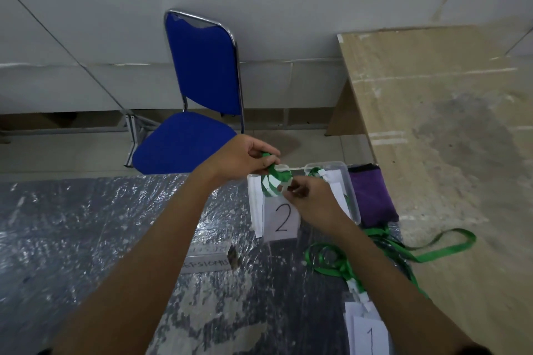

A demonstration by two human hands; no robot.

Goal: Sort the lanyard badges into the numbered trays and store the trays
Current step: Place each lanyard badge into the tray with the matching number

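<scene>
Two hands: both were raised over the clear tray marked 2, working one bunched green lanyard between them.
Left hand (pixel 245 157): its fingers were curled, pinching the upper end of the bunched green lanyard (pixel 275 180) just above the tray's far-left corner.
Right hand (pixel 313 199): its fingers were curled inward at the lower end of the same lanyard, pinching it near the white patches on the strap; the fingertips themselves were partly hidden.
Tray 2 (pixel 353 196): a clear plastic box stood on the foil-covered table (pixel 86 225), a paper label with a handwritten 2 (pixel 282 222) on its near side; another green lanyard with white cards (pixel 320 173) lay inside at the far end.
Loose lanyards (pixel 403 251): a tangle of green straps lay on the table just in front of tray 2, one loop trailing right onto the wooden board (pixel 447 124).
Label 1 (pixel 370 337): a paper with a handwritten 1 sat at the lower right edge, white badge cards (pixel 357 294) just beyond it.
Purple cloth (pixel 372 196): it lay beside the tray's right wall, touching it.
Small box (pixel 210 259): a grey lettered box lay on the foil, left of the label 2.
Blue chair (pixel 199 101): it stood behind the table against the wall.
</scene>
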